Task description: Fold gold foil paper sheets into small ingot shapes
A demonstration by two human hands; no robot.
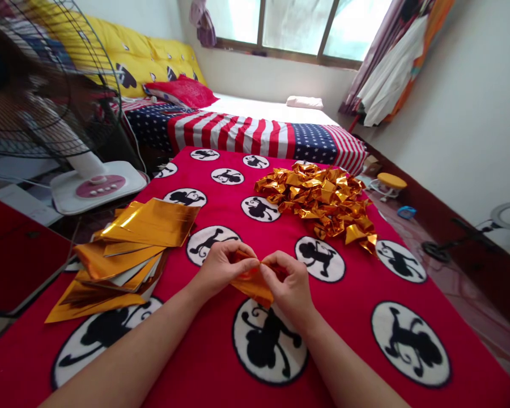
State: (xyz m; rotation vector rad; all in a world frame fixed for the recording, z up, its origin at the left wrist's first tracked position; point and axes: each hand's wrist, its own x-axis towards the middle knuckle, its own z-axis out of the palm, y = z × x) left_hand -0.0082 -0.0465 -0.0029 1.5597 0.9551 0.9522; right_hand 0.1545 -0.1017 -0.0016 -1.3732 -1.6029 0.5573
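Between my two hands is a sheet of gold foil paper (255,285), partly folded, held a little above the red cloth. My left hand (224,265) pinches its upper left edge between thumb and forefinger. The thumb and fingers of my right hand (289,283) close on the same edge, and the fingertips of both hands almost meet. To the left lies a loose stack of flat gold foil sheets (127,249), fanned out unevenly. A heap of folded gold foil pieces (323,195) sits at the far right of the table.
The red cloth (348,340) with monkey roundels covers the table. At the left stand a white fan (97,187) and a dark red box-like surface (17,255). A bed (238,133) borders the far side; a yellow stool (391,181) stands beyond the right edge.
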